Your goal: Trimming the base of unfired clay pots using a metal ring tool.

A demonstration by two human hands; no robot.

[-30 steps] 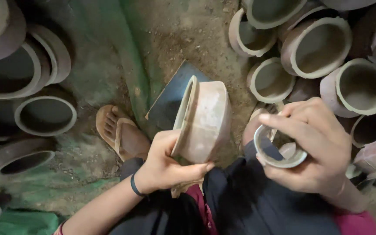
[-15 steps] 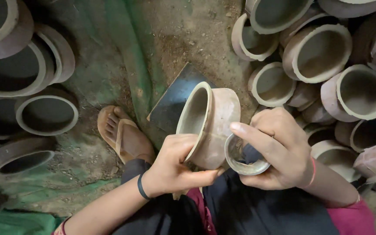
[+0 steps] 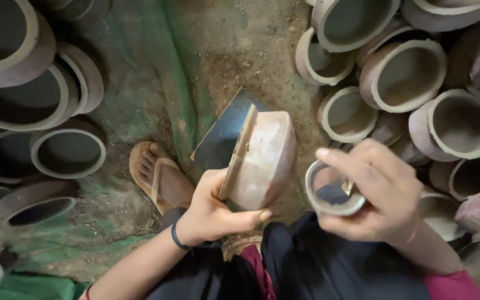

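Gripping a tilted clay pot (image 3: 262, 161) by its rim over the dirt floor (image 3: 240, 50), the left hand (image 3: 212, 214) may let it slip, while the right hand (image 3: 381, 194) clasps a small metal ring (image 3: 333, 191) that could chip it.

Take the tilted brown clay pot (image 3: 262, 161) in your left hand (image 3: 212, 214) as the landmark. Straight above it you have a bare strip of brown dirt floor (image 3: 251, 50), open to the top edge. Right of the pot, the grey metal ring (image 3: 333, 191) in your right hand (image 3: 379, 197) sits near, with only a narrow gap between them. Beyond that, a packed cluster of round clay pots (image 3: 401, 78) closes off the right. Left of the pot, a dark flat slab (image 3: 223, 136) leans just behind it, then a sandalled foot (image 3: 159, 178), then green sheeting (image 3: 151, 100) and stacked dark clay rings (image 3: 68, 153) blocking the left.
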